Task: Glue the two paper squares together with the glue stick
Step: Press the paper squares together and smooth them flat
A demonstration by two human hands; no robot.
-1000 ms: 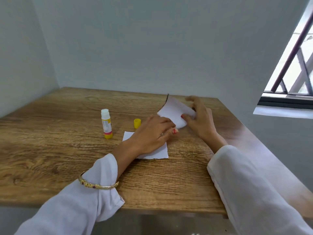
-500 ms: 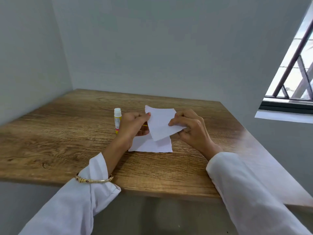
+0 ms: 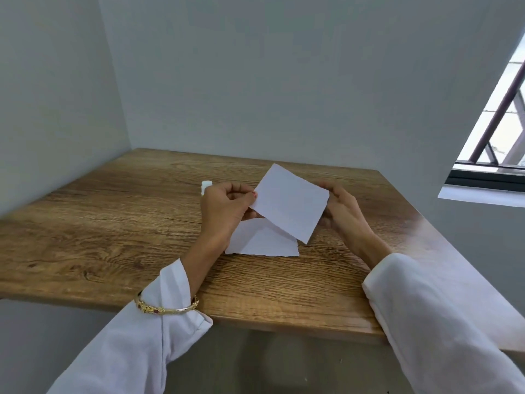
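**Two hands hold one paper up**

Both hands are pinched on the same white paper square (image 3: 289,201). The left hand (image 3: 224,211) has its grip closed on the paper's 9 o'clock corner, thumb and fingers tight together. The right hand (image 3: 345,211) holds the 3 o'clock corner, with its fingers mostly hidden behind the sheet. The paper is tilted and lifted up off the brown wooden desk (image 3: 113,237).

The other white paper square (image 3: 262,241) lies flat on the desk, just under the lifted one, at its 6 o'clock. The glue stick (image 3: 206,185) stands at 10 o'clock from the left hand. Only its white top shows behind the knuckles.
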